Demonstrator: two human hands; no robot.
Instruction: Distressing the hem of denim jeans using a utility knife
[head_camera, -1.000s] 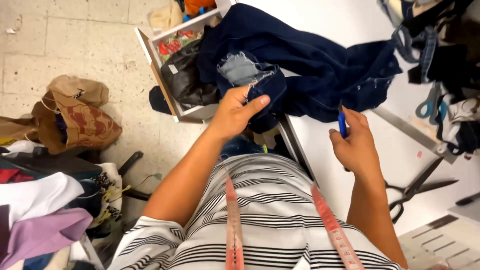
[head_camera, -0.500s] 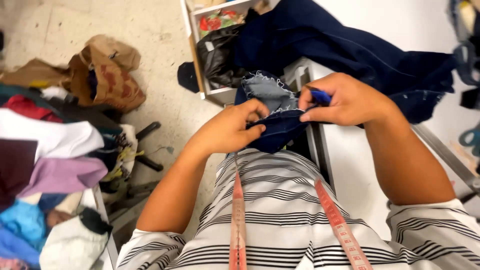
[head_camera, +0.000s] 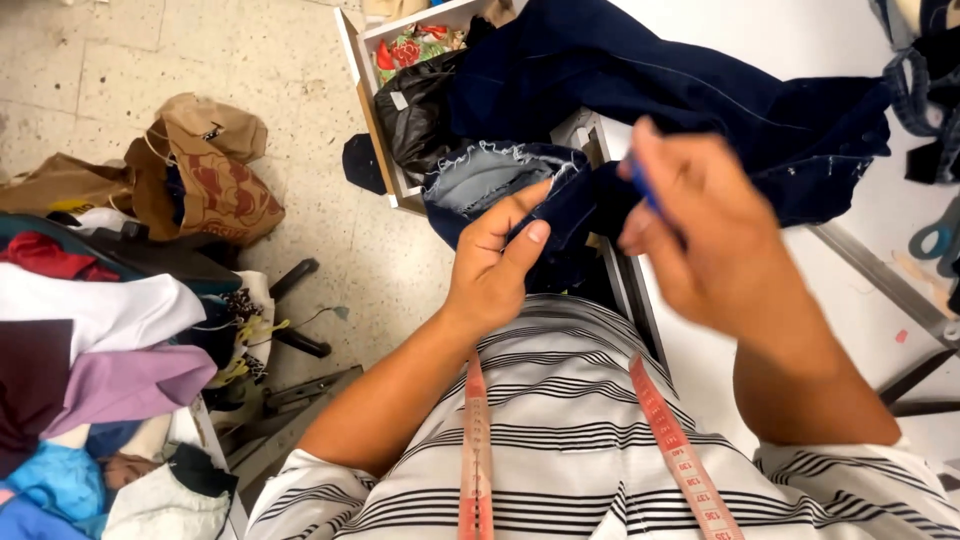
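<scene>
While the left hand (head_camera: 495, 265) pinches the frayed hem of the dark denim jeans (head_camera: 650, 95) at the white table (head_camera: 800, 30) edge, the blurred right hand (head_camera: 700, 230) grips a small blue marking tool (head_camera: 643, 190); keeping the hem taut should give cleaner marks.

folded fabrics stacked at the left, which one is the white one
It is the white fabric lying above the lilac piece and below the red one; the blue fabric sits lowest in the stack.
</scene>
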